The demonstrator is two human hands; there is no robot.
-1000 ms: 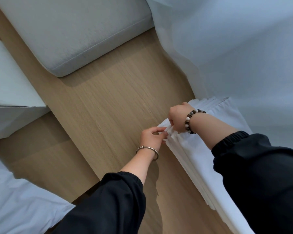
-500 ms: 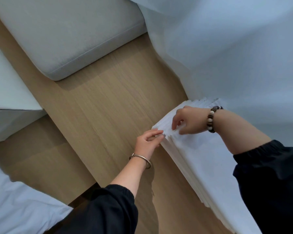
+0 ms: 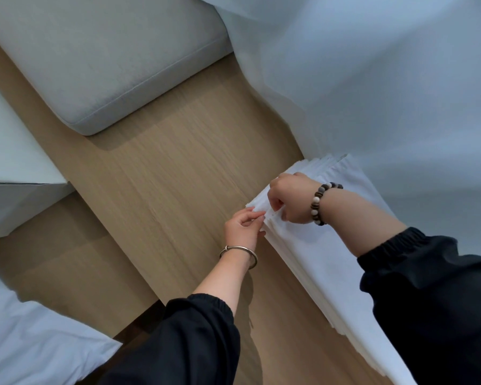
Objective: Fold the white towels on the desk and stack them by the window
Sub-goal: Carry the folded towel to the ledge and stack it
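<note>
Both hands worked at one corner of a white towel stack [image 3: 325, 262] lying on the wooden desk [image 3: 178, 173] beside a curtain [image 3: 372, 79]. The left hand [image 3: 243, 229] pinched the stack's edge; the right hand [image 3: 290, 202] curled onto the top layers.

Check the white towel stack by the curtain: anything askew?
The layers of the towel stack fan out at its far corner instead of lying flush. The left hand and right hand pinch layers at its left corner. Nothing else stands out.
</note>
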